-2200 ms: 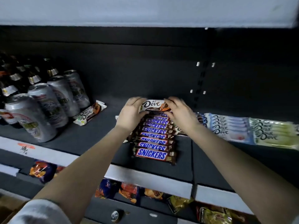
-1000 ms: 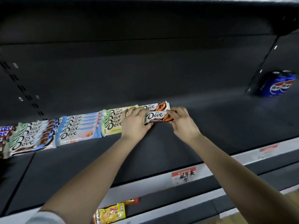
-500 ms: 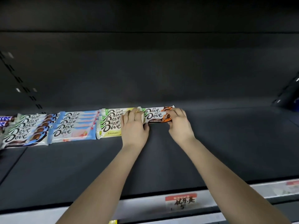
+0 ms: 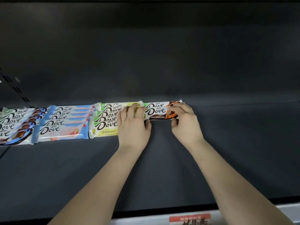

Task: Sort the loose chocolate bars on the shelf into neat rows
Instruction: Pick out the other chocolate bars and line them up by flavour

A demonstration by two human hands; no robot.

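Pinching a brown chocolate bar [image 4: 156, 113] at both ends with left fingers [image 4: 129, 111] and right fingers [image 4: 177, 108], curled round the wrapper. Lying flat on the shelf [image 4: 162, 168] between them, overlapping a matching bar [image 4: 155, 104] just beyond. Held two-handed, probably to square it against the yellow row [image 4: 105, 125] partly under the left fingers.

Right: dark grey metal shelf [image 4: 243, 143] open beside my right hand [image 4: 183, 122].
Left: rows of white-wrapped chocolate bars [image 4: 61, 127] block me.
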